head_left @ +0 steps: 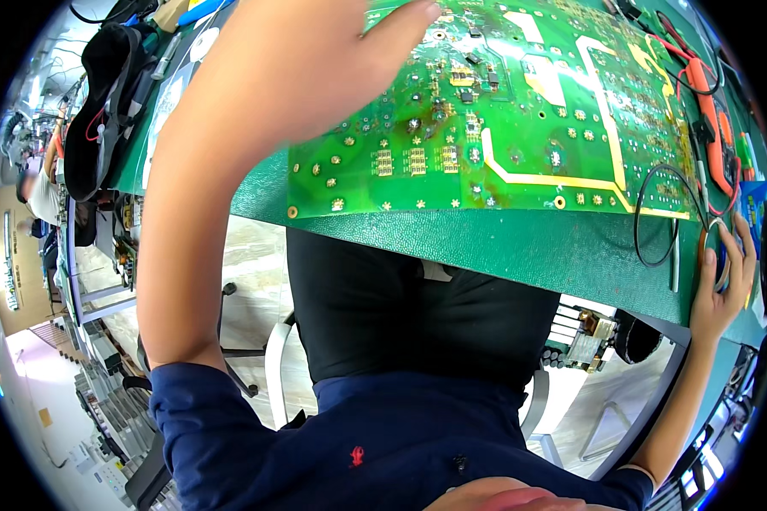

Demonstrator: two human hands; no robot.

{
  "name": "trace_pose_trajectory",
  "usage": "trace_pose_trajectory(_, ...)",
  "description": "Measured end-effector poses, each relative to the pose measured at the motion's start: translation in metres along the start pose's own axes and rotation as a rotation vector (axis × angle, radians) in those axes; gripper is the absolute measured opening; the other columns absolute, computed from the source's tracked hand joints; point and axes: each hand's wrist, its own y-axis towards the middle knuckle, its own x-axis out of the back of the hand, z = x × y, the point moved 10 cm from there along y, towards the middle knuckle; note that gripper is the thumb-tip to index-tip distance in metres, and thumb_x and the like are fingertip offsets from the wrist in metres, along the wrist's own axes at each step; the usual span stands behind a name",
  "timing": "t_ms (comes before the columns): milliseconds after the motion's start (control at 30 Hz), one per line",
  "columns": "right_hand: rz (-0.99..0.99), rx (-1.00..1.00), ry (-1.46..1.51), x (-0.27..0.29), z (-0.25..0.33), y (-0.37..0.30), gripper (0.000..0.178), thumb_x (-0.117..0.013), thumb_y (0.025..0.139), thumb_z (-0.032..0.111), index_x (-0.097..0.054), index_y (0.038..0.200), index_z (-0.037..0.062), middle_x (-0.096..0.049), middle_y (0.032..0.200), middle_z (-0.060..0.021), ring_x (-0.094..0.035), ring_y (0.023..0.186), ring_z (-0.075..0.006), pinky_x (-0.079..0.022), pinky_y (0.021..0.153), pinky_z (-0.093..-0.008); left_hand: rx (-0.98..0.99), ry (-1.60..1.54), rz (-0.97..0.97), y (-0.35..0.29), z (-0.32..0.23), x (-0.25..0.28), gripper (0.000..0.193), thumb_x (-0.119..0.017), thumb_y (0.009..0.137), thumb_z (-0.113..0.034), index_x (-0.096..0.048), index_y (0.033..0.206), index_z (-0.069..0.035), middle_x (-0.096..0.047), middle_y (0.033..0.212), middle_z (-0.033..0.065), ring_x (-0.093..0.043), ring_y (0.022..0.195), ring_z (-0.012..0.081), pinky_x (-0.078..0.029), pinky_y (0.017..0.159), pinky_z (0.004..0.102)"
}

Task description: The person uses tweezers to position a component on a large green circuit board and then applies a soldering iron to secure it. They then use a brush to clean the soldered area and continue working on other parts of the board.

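A large green circuit board lies on the green mat, full of solder joints and small dark chips. My left hand reaches across the board's left side. Its thumb is stretched out over the far part of the board; the other fingers are cut off by the upper edge. At the far right, my right hand is closed at the mat's side. Between its fingers is a small blue and orange thing, partly hidden, whose kind I cannot make out. A thin black cable loops beside that hand, over the board's right corner.
Red-orange handheld tools with red and black leads lie right of the board. A black open case stands at the left. Below the table, another circuit assembly shows on the right. Another person is in the left background.
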Motion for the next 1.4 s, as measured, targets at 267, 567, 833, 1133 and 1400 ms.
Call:
trace_pose_trajectory(267,0.005,-0.031,-0.003,-0.001,-0.002,0.001,0.032,-0.060,0.095,0.005,-0.063,0.126,-0.0006,-0.051,0.142,-0.0201,-0.050,0.131,-0.0329,-0.037,0.110,-0.0427,0.379,-0.238,-0.770,-0.123,0.008,0.041,0.012,-0.062,0.096,-0.004,-0.062,0.102,0.007,-0.064,0.090,0.0094,-0.054,0.073,0.0099,-0.041,0.064,0.0220)
trace_pose_trajectory(567,0.027,-0.070,0.009,-0.006,0.002,0.003,0.034,-0.057,0.095,0.004,-0.061,0.129,-0.0013,-0.049,0.143,-0.0211,-0.047,0.134,-0.0337,-0.036,0.110,-0.0425,0.410,-0.247,-0.866,-0.168,0.011,0.006,0.034,-0.045,0.107,-0.027,-0.047,0.083,-0.003,-0.047,0.070,0.0061,-0.045,0.062,0.0155,-0.036,0.056,0.0260)
trace_pose_trajectory(833,0.043,-0.095,0.001,-0.008,0.003,0.003,0.035,-0.056,0.095,0.004,-0.060,0.129,-0.0023,-0.050,0.143,-0.0209,-0.046,0.134,-0.0341,-0.034,0.111,-0.0422,0.425,-0.266,-1.044,-0.185,0.011,0.014,0.030,-0.042,0.107,-0.031,-0.044,0.094,-0.004,-0.052,0.084,0.0116,-0.048,0.071,0.0167,-0.042,0.060,0.0282)
trace_pose_trajectory(1133,0.039,-0.118,0.030,-0.009,0.001,0.002,0.035,-0.055,0.096,0.008,-0.058,0.129,-0.0028,-0.051,0.141,-0.0228,-0.046,0.133,-0.0361,-0.033,0.112,-0.0455,0.460,-0.156,-0.984,-0.187,0.003,0.012,0.023,-0.050,0.093,-0.009,-0.046,0.115,-0.005,-0.049,0.108,0.0147,-0.052,0.082,0.0219,-0.045,0.067,0.0305)
trace_pose_trajectory(1400,0.051,-0.116,0.002,-0.009,0.005,0.004,0.034,-0.057,0.095,0.006,-0.061,0.127,-0.0022,-0.052,0.140,-0.0214,-0.048,0.131,-0.0340,-0.034,0.111,-0.0427,0.454,-0.152,-0.995,-0.188,0.004,0.012,0.018,-0.050,0.094,-0.010,-0.048,0.110,-0.002,-0.052,0.098,0.0163,-0.052,0.080,0.0207,-0.046,0.066,0.0298)
